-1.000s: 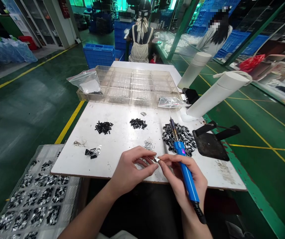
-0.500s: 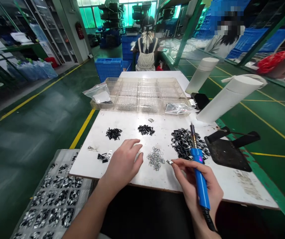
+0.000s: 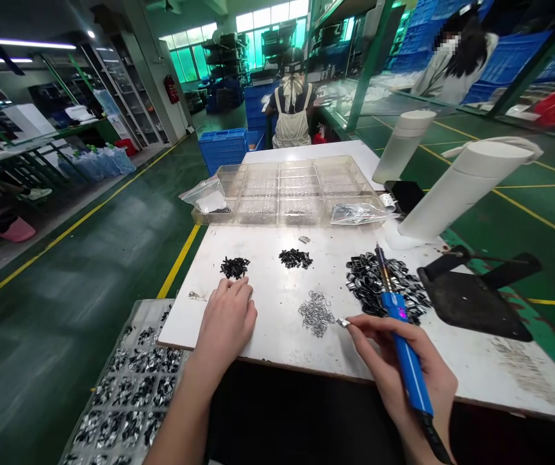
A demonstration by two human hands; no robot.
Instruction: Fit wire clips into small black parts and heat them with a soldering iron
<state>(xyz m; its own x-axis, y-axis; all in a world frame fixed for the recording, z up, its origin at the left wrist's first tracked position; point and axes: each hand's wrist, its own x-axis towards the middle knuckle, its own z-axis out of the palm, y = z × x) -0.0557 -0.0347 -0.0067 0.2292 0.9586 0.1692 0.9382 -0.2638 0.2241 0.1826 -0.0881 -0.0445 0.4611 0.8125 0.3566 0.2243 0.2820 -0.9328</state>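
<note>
My right hand holds a blue soldering iron, its tip pointing up and away. The thumb and forefinger of that hand also pinch a small shiny metal piece. My left hand is open, palm down, its fingertips at the near edge of a pile of small black parts. Another pile of small black parts lies to its right. Between my hands is a heap of small silver wire pieces. Behind the iron spreads a larger pile of black-and-silver pieces.
A clear compartment box stands across the table, with plastic bags on it. At right are a dark metal stand and white cylinders. A tray of parts sits lower left. Two people are beyond.
My left hand has moved left and forward to the black parts, where a small cluster of pieces is now covered. My right hand keeps the soldering iron and metal piece. The view has shifted slightly.
</note>
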